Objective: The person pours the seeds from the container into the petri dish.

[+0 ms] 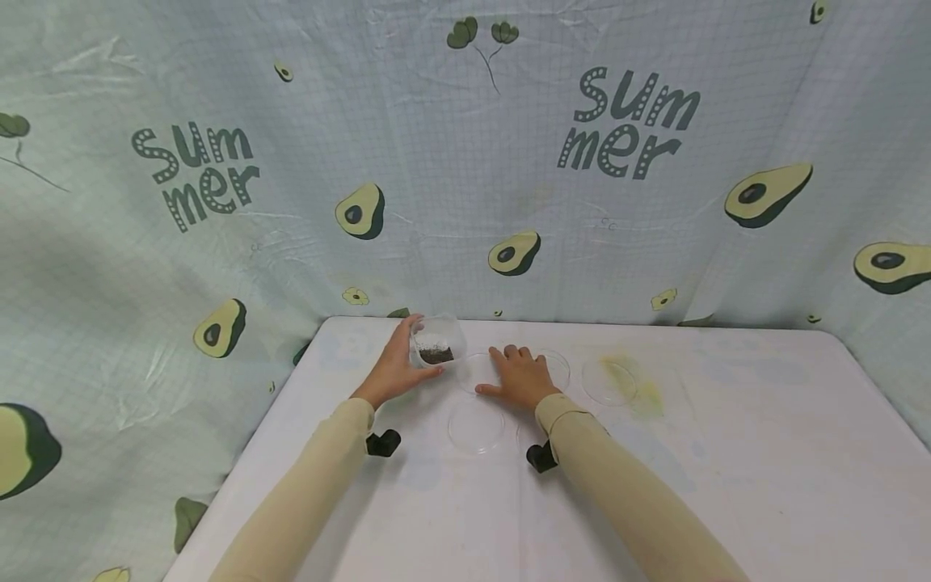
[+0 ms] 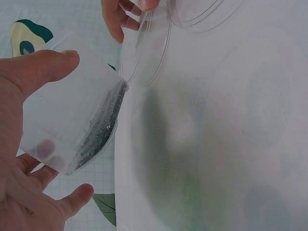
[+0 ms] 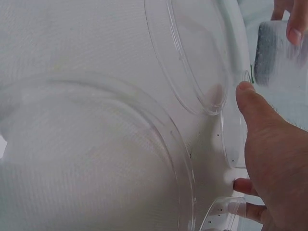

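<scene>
Tilted clear plastic cup (image 1: 436, 330) of dark grains (image 1: 436, 356) held beside Petri dishes.
Head view: left hand (image 1: 396, 372) grips the cup, at 10 o'clock from the right hand (image 1: 520, 378); right hand lies spread at the rim of the nearest Petri dish (image 1: 473, 372), whether gripping or only touching, cannot tell; a second dish (image 1: 476, 428) at that dish's 6 o'clock, a third dish (image 1: 607, 384) at the right hand's 3 o'clock. Left wrist view: grains bank toward the cup's 4 o'clock side; none seen falling. Right wrist view: dark specks (image 3: 233, 160) in the dish by the right thumb. Judged step: portioning grains among dishes; next move likely calls for a slow, controlled tilt over one steadied dish.
</scene>
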The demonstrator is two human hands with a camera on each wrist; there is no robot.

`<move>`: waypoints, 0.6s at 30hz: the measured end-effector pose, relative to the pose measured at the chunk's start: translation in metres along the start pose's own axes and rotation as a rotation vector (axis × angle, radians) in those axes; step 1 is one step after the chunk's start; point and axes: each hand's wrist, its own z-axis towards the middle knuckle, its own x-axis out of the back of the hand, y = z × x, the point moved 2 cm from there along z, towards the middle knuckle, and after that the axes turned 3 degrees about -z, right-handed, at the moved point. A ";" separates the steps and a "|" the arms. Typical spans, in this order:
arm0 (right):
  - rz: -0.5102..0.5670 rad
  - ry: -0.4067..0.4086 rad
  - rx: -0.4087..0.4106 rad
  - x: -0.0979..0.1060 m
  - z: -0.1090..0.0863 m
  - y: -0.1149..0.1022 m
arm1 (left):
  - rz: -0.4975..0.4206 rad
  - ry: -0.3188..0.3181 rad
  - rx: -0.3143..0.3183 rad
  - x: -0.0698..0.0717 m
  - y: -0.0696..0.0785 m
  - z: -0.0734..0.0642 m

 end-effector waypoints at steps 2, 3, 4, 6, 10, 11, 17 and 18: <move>0.004 0.002 -0.002 -0.001 0.000 0.001 | 0.015 0.003 -0.017 -0.001 0.000 0.000; 0.001 0.000 -0.003 -0.001 0.000 0.001 | 0.022 0.004 -0.026 -0.001 0.000 0.001; 0.001 -0.001 -0.003 -0.002 0.001 0.002 | 0.027 0.004 -0.033 -0.002 0.000 0.001; -0.004 -0.001 -0.002 -0.003 0.000 0.003 | 0.032 0.003 -0.045 -0.003 0.000 0.001; -0.009 -0.008 -0.008 -0.005 0.000 0.004 | 0.046 -0.014 -0.069 -0.004 0.001 0.001; -0.009 -0.011 -0.011 -0.004 0.000 0.004 | 0.052 -0.018 -0.076 -0.004 0.002 0.001; 0.006 -0.034 -0.024 0.000 0.000 0.002 | 0.091 -0.042 -0.100 -0.002 0.006 0.004; 0.009 -0.038 -0.025 0.001 -0.001 0.002 | 0.096 -0.049 -0.101 -0.002 0.006 0.004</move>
